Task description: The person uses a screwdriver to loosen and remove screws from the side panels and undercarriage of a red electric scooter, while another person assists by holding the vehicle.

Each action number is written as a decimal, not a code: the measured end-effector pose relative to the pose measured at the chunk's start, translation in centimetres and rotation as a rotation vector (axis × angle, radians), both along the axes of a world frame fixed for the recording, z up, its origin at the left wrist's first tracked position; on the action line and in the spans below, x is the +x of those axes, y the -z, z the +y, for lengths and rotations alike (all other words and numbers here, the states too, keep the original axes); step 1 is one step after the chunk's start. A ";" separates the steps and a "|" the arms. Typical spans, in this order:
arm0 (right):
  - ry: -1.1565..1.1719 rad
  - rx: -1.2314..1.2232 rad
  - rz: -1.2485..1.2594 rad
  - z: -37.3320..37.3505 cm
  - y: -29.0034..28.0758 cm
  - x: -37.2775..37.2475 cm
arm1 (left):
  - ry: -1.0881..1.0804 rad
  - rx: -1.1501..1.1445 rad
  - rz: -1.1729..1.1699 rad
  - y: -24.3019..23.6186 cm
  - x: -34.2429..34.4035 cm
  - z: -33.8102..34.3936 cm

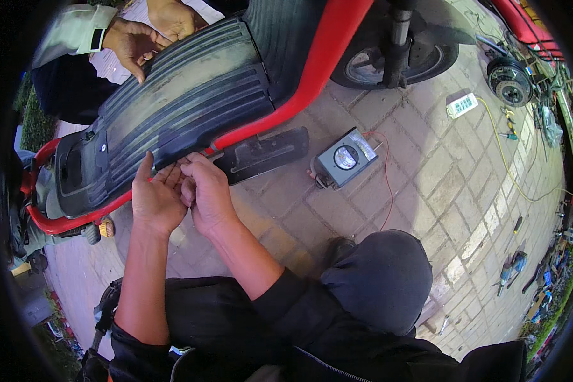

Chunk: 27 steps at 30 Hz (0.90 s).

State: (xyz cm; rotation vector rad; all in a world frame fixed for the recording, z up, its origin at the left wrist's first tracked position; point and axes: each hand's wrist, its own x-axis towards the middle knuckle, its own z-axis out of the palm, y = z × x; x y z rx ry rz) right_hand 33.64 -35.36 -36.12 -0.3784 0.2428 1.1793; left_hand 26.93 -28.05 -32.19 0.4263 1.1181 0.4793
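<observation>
While hands [181, 194] pinch, ribbed footboard [184, 105] curves.

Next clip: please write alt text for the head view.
A person's left hand and right hand meet at the lower edge of a ribbed black plastic footboard on a red scooter over brick paving. A grey box-shaped dial meter lies nearby; another person's hands touch the footboard's far edge.

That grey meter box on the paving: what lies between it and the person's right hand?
In the head view, a flat black panel lies on the paving between the right hand and the grey meter box, just under the scooter's red edge.
</observation>
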 end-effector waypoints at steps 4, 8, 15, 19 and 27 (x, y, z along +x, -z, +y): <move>-0.025 -0.027 -0.063 0.1 0.6 -0.2 | -0.040 -0.036 0.010 -0.1 0.1 0.2; -0.013 -0.164 -0.246 -0.7 0.9 1.2 | -0.077 -0.095 -0.048 -0.1 0.8 0.4; 0.213 -0.453 -0.394 -3.9 3.2 3.4 | -0.259 -0.134 -0.072 -0.9 2.3 -0.3; 0.489 -0.720 -0.304 -5.4 4.0 5.2 | -0.282 -0.119 -0.038 -1.7 2.7 -0.7; 0.769 -1.032 -0.540 -7.3 7.7 9.4 | -0.174 -0.196 -0.135 -1.4 2.2 0.1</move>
